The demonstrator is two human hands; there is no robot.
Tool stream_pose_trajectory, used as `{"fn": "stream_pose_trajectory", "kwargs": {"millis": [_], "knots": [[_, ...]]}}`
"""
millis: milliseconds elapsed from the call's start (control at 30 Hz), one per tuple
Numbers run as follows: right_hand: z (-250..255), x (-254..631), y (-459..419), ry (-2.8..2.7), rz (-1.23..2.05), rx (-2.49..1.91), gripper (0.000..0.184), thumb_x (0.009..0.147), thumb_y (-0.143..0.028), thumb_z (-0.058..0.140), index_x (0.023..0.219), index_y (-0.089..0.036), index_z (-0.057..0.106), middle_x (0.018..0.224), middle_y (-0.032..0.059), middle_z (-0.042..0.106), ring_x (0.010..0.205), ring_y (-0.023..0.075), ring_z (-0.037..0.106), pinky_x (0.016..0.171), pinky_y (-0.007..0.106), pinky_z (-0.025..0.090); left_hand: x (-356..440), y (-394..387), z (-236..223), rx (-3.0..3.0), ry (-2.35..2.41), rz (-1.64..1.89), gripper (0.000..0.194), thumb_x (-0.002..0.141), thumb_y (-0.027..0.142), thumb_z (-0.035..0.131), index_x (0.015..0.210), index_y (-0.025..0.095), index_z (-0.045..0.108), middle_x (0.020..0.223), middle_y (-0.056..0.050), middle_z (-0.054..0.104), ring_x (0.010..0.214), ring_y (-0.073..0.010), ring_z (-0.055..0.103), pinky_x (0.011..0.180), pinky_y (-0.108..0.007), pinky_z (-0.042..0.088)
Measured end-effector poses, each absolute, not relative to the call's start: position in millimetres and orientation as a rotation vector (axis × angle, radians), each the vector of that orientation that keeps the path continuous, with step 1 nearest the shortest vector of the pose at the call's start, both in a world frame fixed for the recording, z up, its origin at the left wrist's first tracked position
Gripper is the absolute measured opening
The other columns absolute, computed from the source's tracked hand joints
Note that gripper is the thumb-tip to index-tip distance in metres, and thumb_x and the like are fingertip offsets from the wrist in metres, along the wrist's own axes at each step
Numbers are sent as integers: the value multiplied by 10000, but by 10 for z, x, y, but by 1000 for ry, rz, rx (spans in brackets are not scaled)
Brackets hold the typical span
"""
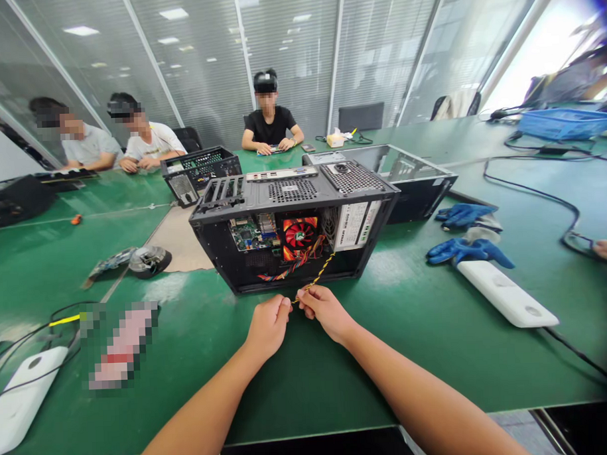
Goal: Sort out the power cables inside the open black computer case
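Observation:
In front of me an open black computer case (292, 200) lies on the green table. Inside it I see a red cooling fan (300, 235), a green motherboard (244, 233) and a power supply (357, 225) with a white label. A twisted yellow-and-black cable (325, 268) runs from beside the power supply out over the case's near edge. My left hand (269, 323) pinches the cable near its end, with the tip hidden by the fingers. Close beside it, my right hand (327, 311) is closed on the same cable. A bundle of coloured wires (292, 268) hangs inside the case.
Behind stand two more computer cases (419, 195) (202, 170). Blue gloves (466, 248) and a white power strip (505, 293) lie at right. At left are a cap (148, 259) and another white power strip (28, 393). Several people sit around the table.

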State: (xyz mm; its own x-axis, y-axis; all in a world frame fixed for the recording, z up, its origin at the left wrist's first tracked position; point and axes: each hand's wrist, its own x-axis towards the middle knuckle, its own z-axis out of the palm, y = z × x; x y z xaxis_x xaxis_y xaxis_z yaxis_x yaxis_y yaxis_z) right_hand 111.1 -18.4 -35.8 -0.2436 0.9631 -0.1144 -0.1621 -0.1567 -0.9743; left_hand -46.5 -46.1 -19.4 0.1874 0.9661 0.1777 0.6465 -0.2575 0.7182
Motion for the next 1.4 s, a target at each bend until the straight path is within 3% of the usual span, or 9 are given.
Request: {"fn": "stream_pose_trajectory", "kwargs": {"millis": [233,400,567,733,900,1100,1400], "knots": [[-334,1115,-189,-1243,1495,-1111,428,761,-567,632,639,-173,521,526,-43,465,446,76,374,456,238,293,-449,-491,-150,2135,1501,898,236,959,307,408,813,193,553,741,-10,602,700,-152,569,662,-261,395],[-356,1115,-185,-1291,1458,-1147,426,783,-565,607,629,-177,524,520,-38,466,452,84,387,456,237,307,-455,-496,-164,2181,1501,879,255,969,290,373,828,197,564,743,-21,609,711,-163,588,670,-269,415],[-364,1108,-190,-1350,1410,-1197,418,804,-539,588,604,-177,524,527,-27,478,458,89,398,457,238,313,-461,-506,-194,2175,1506,913,222,973,277,378,1090,212,555,808,-21,647,737,-159,622,679,-263,438],[-373,1102,-197,-1377,1366,-1213,410,816,-510,580,573,-187,511,510,-29,449,465,97,383,457,242,290,-460,-514,-192,2246,1503,814,241,992,264,313,946,211,544,750,-12,613,704,-155,609,660,-258,430],[-373,1104,-192,-1452,1285,-1214,425,826,-504,561,542,-192,507,496,-27,437,495,115,395,481,252,298,-450,-530,-171,2365,1531,783,153,967,273,381,934,209,516,846,-38,634,759,-176,615,690,-286,451],[-375,1107,-186,-1481,1278,-1196,416,826,-488,561,537,-194,511,507,-25,437,510,119,397,494,256,294,-455,-535,-207,2516,1586,720,81,931,264,461,912,206,515,824,-40,636,730,-187,606,689,-307,457],[-380,1102,-187,-1468,1295,-1191,405,841,-469,558,549,-191,516,518,-24,440,513,116,398,488,253,297,-453,-536,-184,2577,1662,641,154,951,275,439,904,198,565,766,-44,639,660,-183,599,636,-298,449]]}}
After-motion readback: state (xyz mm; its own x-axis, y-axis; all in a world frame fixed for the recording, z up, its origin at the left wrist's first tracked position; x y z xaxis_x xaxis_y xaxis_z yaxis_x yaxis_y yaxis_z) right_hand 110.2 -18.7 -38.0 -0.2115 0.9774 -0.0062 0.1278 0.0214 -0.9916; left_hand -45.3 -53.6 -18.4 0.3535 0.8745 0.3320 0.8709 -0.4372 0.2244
